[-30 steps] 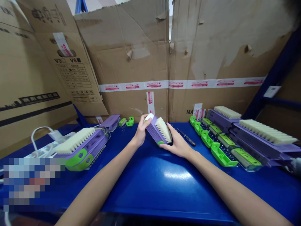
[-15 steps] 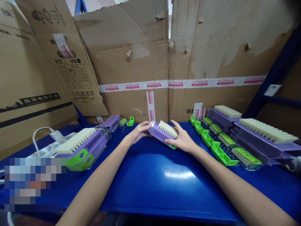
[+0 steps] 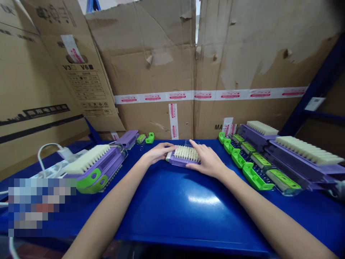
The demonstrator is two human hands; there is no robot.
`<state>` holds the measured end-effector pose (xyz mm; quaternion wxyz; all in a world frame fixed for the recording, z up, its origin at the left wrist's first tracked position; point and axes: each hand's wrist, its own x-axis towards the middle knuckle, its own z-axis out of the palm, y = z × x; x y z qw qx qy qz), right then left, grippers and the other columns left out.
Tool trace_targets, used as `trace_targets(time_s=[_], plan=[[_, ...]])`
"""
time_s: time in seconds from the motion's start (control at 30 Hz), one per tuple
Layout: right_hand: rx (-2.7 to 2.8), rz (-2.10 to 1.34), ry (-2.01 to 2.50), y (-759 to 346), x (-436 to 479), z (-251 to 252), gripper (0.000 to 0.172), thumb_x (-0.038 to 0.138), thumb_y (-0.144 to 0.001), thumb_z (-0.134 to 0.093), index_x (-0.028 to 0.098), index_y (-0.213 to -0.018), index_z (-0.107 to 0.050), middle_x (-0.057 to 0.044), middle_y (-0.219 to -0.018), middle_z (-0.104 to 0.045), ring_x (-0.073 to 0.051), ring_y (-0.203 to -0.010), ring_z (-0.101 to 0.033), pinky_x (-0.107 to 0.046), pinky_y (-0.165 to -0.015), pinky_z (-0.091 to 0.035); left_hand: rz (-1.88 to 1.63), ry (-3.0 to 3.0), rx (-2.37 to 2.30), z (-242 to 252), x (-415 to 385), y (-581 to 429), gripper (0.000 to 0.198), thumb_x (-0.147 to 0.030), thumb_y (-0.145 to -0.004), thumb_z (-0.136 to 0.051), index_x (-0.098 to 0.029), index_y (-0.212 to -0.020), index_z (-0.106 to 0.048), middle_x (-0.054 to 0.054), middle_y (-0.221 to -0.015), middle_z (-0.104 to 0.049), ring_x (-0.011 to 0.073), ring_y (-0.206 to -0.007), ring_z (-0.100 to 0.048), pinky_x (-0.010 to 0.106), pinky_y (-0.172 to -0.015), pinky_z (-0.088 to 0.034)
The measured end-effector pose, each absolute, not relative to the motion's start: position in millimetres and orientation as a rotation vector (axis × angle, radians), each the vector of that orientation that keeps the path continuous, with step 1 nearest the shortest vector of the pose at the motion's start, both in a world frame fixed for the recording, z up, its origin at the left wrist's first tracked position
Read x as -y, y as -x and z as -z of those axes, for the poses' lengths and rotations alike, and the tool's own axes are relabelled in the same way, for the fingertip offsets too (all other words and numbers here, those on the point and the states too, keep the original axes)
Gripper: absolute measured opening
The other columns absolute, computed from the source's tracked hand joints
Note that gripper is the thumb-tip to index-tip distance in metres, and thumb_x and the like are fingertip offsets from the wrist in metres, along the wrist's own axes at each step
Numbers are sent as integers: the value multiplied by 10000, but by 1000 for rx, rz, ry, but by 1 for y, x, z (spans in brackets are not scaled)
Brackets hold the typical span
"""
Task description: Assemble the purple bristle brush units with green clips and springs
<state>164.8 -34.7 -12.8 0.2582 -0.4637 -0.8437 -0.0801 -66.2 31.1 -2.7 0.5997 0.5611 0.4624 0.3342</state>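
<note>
A purple brush [image 3: 187,154] with rows of cream bristles lies bristles up on the blue table, in the middle of the head view. At its left end, my left hand [image 3: 160,153] is closed with the fingertips on the pale end part. My right hand [image 3: 206,158] is wrapped over the right end, thumb along the near side and fingers across the far side; the palm hides that end. Just behind the brush shows the edge of a clear plastic piece [image 3: 192,142], partly covered by my right fingers.
To the left stand a larger purple brush with green ends [image 3: 94,169] and a white power strip [image 3: 58,165] with cables. At right are a row of green brackets [image 3: 238,158], clear-cased green-topped parts [image 3: 260,160] and more purple brushes [image 3: 291,158]. Cardboard [image 3: 151,72] walls the back.
Both hands have lowered the brush from a tilted, raised position to lying level on the table. My right hand has turned over more of its right end.
</note>
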Motion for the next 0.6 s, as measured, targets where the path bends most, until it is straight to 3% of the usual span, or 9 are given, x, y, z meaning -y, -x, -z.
trace_targets(time_s=[0.13,0.3,0.47,0.6], plan=[[2068,300,1450,-174,36,1,534,396,-952,-307,105,-1399,-336,-155,-1174,-604,-264,-1062,-554,-386,-858,-454,-858,-1234,-996,2,-35,71,401,-360,-674,-768,-158,-991,-629,49,-822,-670,128,-650,-607,258,-596,-479],[1876,286,2058,-184,34,-8,338,283,-901,-357,148,-1139,-555,-147,-997,-662,-280,-909,-639,-349,-701,-478,-850,-1214,-998,-1,-32,70,388,-254,-668,-770,-159,-1018,-633,77,-882,-690,152,-717,-634,277,-641,-496],[2057,1,2275,-189,31,-5,364,229,-802,-459,149,-1143,-554,-177,-1025,-659,-320,-930,-651,-369,-691,-489,-936,-1214,-1014,-8,-31,67,331,-240,-671,-753,-157,-976,-656,70,-867,-694,148,-694,-636,271,-619,-493],[2126,-36,2236,-187,32,-1,437,187,-766,-475,159,-1199,-526,-179,-1071,-650,-328,-966,-644,-388,-712,-495,-1171,-1155,-1001,-19,-35,78,284,-183,-695,-694,-157,-970,-629,44,-812,-684,119,-635,-621,246,-589,-484]])
